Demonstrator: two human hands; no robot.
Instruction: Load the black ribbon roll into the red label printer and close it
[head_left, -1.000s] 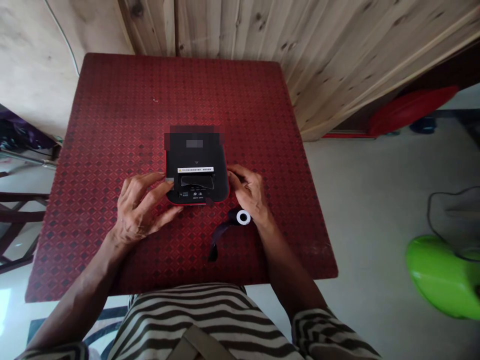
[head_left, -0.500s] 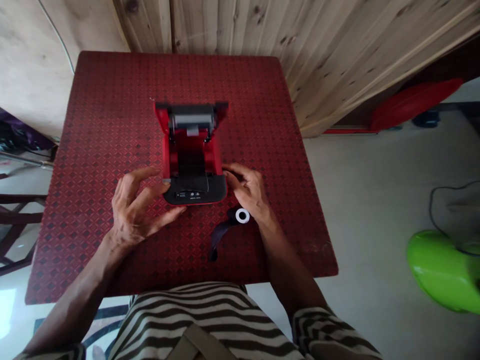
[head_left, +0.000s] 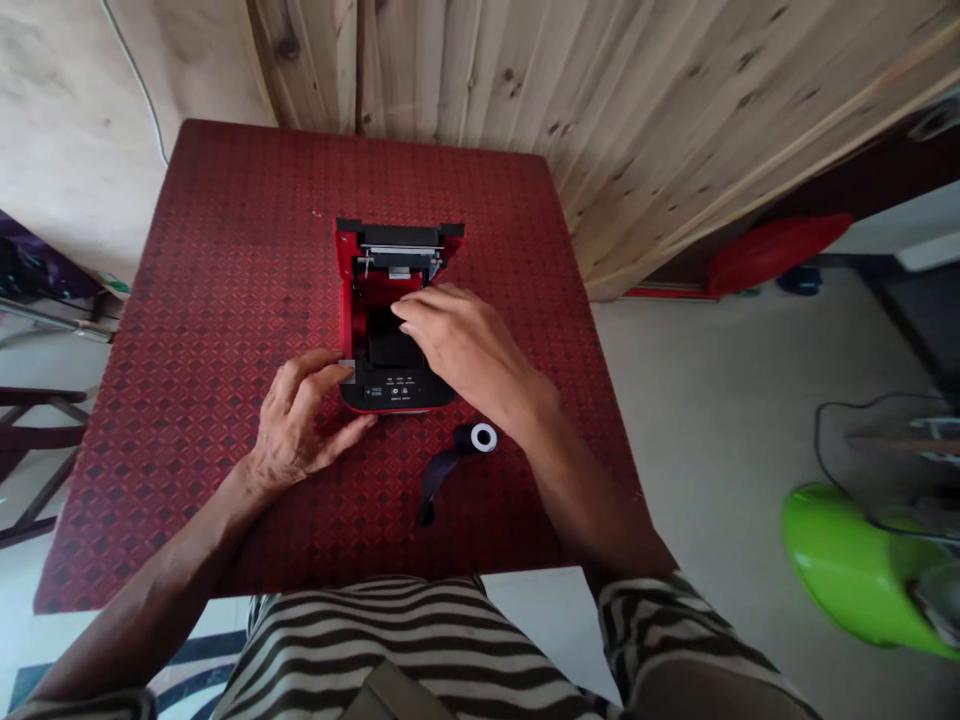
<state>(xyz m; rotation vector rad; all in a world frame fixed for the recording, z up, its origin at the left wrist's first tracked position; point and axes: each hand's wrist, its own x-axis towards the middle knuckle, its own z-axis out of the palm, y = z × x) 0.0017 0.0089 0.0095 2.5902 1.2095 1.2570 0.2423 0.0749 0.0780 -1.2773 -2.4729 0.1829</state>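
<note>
A small red and black printer [head_left: 397,395] stands on the table with its lid [head_left: 401,238] tipped up at the back. Inside its bay lies black film [head_left: 390,340], partly covered by my fingers. My left hand [head_left: 304,415] grips the printer's front left corner, fingertips on a grey tab and thumb along the front edge. Above the bay, my right hand [head_left: 469,345] is closed, fingertips together over the film; whatever they hold is hidden. In front of the printer lies a black film roll [head_left: 466,437] with a white core, its loose tail curling toward me.
The table [head_left: 247,250] has a red patterned top and stands near a wooden plank wall [head_left: 480,80]. A green rounded object [head_left: 840,570] and a cable [head_left: 821,430] are off to the right. A dark chair [head_left: 37,440] is at left.
My right hand has moved from the printer's right side to over the bay. Film that lay across the front panel is drawn back, baring the buttons. My left hand stays at the corner.
</note>
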